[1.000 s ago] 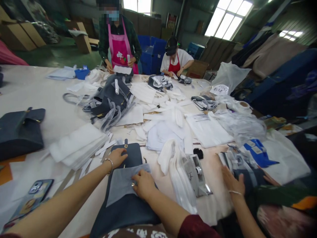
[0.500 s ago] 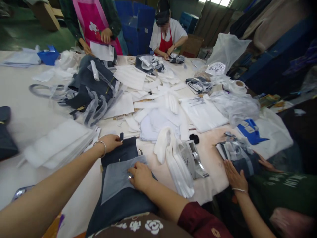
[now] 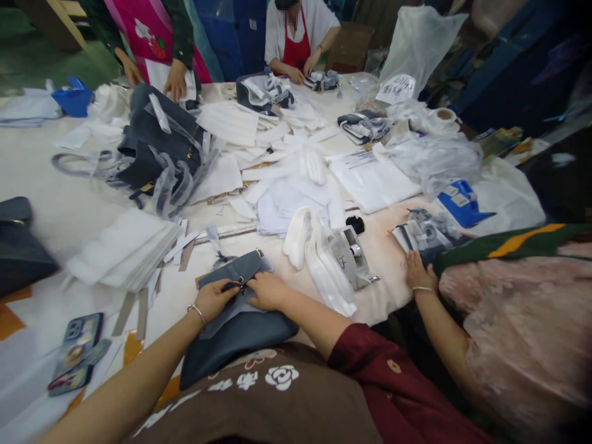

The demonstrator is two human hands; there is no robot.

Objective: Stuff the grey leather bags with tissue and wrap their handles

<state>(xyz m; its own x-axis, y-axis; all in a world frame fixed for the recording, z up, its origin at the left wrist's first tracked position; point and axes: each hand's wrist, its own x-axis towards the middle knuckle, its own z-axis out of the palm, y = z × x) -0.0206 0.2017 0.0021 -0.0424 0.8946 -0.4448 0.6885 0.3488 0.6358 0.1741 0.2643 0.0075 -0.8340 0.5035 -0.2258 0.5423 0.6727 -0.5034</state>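
Cluttered tabletop (image 3: 37, 163); smooth, curved slate-blue bag (image 3: 240, 339).

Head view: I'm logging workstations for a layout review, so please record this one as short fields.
Dark bag: at the near edge of the table, flap folded over
Left hand: holds the front of the flap
Right hand: touches the flap beside it; exact grip hidden
Left of bag: stack of white sheets; phone, camera side up
Right of bag: white strips beside a grey metal holder
Across table: person in pink apron; person in red apron
Far right: another person's hand at a wrapped bundle
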